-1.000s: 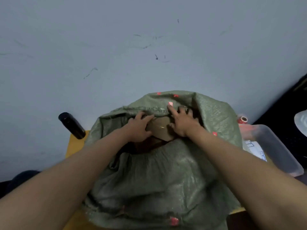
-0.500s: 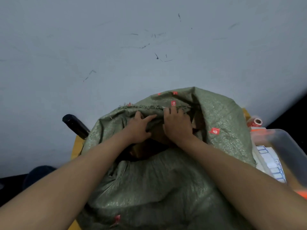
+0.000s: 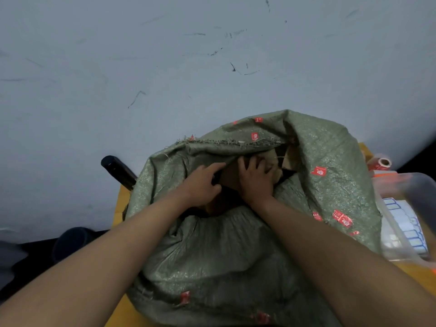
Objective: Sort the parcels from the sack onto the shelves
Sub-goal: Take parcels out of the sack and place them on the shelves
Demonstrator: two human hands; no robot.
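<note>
Within the sack (image 3: 236,251) mouth, a brown parcel (image 3: 230,177) is grasped between left hand (image 3: 200,185) and right hand (image 3: 256,182), both equally near.

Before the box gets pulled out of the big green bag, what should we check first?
1. Both hands on the box: ok. The left hand and right hand are on the brown cardboard box in the sack's mouth.
2. Firm hold: cannot tell. The right fingers curl over the box; its underside is hidden.
3. Sack mouth open enough: not ok. The frayed hem of the green sack droops over the box.
4. Other parcels clear: cannot tell. Another cardboard piece sits right behind.
5. Shelves ready: cannot tell. None in view.
</note>
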